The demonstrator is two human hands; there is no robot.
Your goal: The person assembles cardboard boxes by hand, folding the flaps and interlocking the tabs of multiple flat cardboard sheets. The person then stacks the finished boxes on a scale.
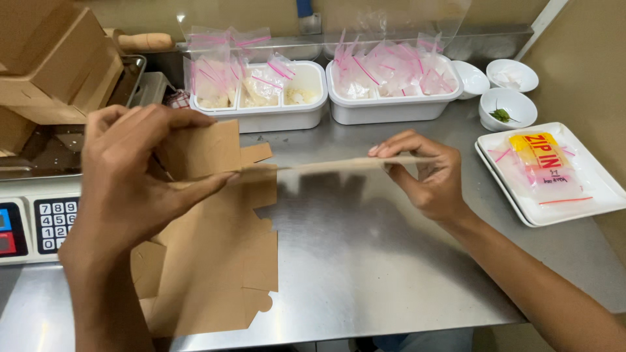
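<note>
Right now both hands hold one flat brown carton blank [215,195] above the front left part of the steel counter [391,261]. The left hand [140,176] pinches a folded panel between thumb and fingers; the right hand [427,173] pinches the far end of a long flap that shows edge-on, stretched between the two hands. The rest of the blank hangs down and lies toward the counter's front edge, partly overhanging it. A pull that is too hard could tear the thin flap at its crease, I judge, or bend it off the scored line. If either pinch slips, the blank could slide off the front edge, since little of it rests flat. At the left edge stands a scale [32,221], with stacked cartons [52,58] behind it; a swinging panel could knock them. Two white tubs [313,111] of small bags sit along the back edge, and a white tray [587,195] with a bag lies at the right edge, well apart from the hands.
</note>
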